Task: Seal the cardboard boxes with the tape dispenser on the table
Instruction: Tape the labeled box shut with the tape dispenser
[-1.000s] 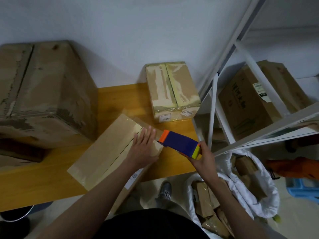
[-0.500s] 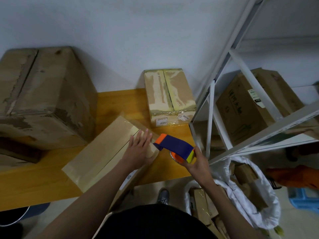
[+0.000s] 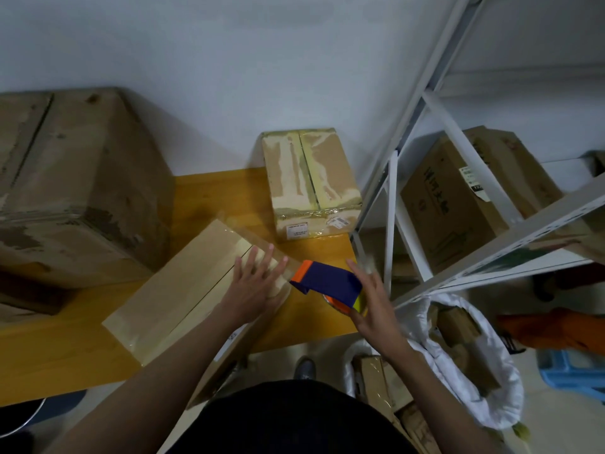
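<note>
A plain pale wall is seen behind the scene, dimly and evenly lit, with soft shadows cast low against it. A yellow wooden counter is set against this wall. To the right, a white metal shelving rack with slanted struts is placed beside the counter, and its perforated shelf edge is seen crossing the right side. A light, speckled floor is visible below the counter's near edge, and a blue plastic stool is partly shown at the far right.
</note>
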Action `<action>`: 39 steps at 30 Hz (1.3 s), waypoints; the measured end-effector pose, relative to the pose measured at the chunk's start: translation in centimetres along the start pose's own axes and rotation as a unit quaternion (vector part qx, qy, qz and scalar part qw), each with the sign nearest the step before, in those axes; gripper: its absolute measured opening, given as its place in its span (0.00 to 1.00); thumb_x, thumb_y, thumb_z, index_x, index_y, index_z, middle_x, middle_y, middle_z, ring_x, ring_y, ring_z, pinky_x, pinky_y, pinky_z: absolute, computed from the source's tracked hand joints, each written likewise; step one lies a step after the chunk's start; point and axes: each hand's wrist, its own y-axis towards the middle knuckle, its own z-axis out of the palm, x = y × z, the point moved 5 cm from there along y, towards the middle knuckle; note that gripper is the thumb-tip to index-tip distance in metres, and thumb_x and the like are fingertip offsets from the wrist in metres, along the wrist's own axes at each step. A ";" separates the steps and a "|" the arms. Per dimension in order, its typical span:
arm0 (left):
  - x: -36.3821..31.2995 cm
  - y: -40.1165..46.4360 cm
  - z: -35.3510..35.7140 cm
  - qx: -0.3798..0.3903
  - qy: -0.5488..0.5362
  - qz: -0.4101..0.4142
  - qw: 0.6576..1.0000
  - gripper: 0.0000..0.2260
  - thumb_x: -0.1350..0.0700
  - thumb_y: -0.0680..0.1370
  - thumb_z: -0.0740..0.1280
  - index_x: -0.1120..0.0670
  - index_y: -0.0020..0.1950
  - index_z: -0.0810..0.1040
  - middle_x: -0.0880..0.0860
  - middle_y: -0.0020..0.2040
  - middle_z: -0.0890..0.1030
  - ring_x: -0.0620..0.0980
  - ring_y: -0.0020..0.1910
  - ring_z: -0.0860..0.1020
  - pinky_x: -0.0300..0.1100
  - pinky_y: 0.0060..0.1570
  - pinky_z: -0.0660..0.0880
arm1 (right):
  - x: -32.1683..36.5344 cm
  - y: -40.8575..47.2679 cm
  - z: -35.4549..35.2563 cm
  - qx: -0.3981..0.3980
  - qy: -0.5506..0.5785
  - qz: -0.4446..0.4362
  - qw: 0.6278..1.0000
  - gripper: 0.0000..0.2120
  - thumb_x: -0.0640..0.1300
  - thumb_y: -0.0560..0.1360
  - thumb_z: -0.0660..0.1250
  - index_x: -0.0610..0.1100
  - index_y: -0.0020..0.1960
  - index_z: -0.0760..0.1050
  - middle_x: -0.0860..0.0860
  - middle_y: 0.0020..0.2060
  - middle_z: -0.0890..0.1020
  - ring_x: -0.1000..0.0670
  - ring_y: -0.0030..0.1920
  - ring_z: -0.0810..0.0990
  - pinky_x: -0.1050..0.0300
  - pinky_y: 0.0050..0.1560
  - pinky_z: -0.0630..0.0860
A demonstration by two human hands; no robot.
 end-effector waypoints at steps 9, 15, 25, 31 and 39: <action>-0.3 -0.3 -0.4 -0.002 0.018 0.013 1.000 0.36 0.26 0.71 0.27 0.38 0.76 0.26 0.56 0.81 0.33 0.68 0.78 0.35 0.71 0.74 0.45 | 0.5 1.6 -0.3 0.070 -0.084 -0.061 0.992 0.40 0.40 0.74 0.74 0.66 0.75 0.58 0.49 0.57 0.68 0.53 0.53 0.71 0.56 0.53 0.76; -0.5 -0.5 -0.5 0.009 0.033 0.005 0.999 0.36 0.30 0.70 0.33 0.40 0.77 0.28 0.56 0.80 0.31 0.67 0.78 0.33 0.71 0.74 0.44 | -0.3 0.4 -0.4 0.066 -0.038 -0.051 0.996 0.35 0.39 0.77 0.69 0.68 0.74 0.61 0.53 0.57 0.66 0.59 0.58 0.68 0.62 0.55 0.70; -0.5 -0.5 -0.6 0.024 0.008 0.004 1.000 0.45 0.25 0.66 0.22 0.41 0.80 0.34 0.55 0.80 0.30 0.65 0.77 0.31 0.70 0.74 0.43 | -0.2 -0.6 0.0 0.055 -0.066 -0.021 0.996 0.34 0.48 0.78 0.71 0.71 0.74 0.59 0.53 0.56 0.65 0.55 0.54 0.72 0.56 0.55 0.77; -0.7 -0.5 -1.0 0.029 0.000 0.003 1.000 0.42 0.27 0.68 0.29 0.41 0.80 0.36 0.55 0.80 0.30 0.65 0.77 0.30 0.70 0.74 0.41 | 1.7 1.0 0.5 0.076 -0.097 -0.015 0.992 0.29 0.73 0.72 0.62 0.66 0.72 0.67 0.53 0.54 0.65 0.53 0.51 0.71 0.55 0.50 0.79; -0.5 -0.3 -0.5 0.035 0.029 -0.003 0.999 0.35 0.33 0.76 0.44 0.39 0.78 0.30 0.55 0.79 0.28 0.66 0.77 0.30 0.69 0.75 0.41 | 4.7 3.0 1.8 0.033 -0.181 -0.029 0.982 0.19 0.61 0.75 0.68 0.58 0.64 0.78 0.53 0.46 0.69 0.53 0.39 0.73 0.57 0.36 0.76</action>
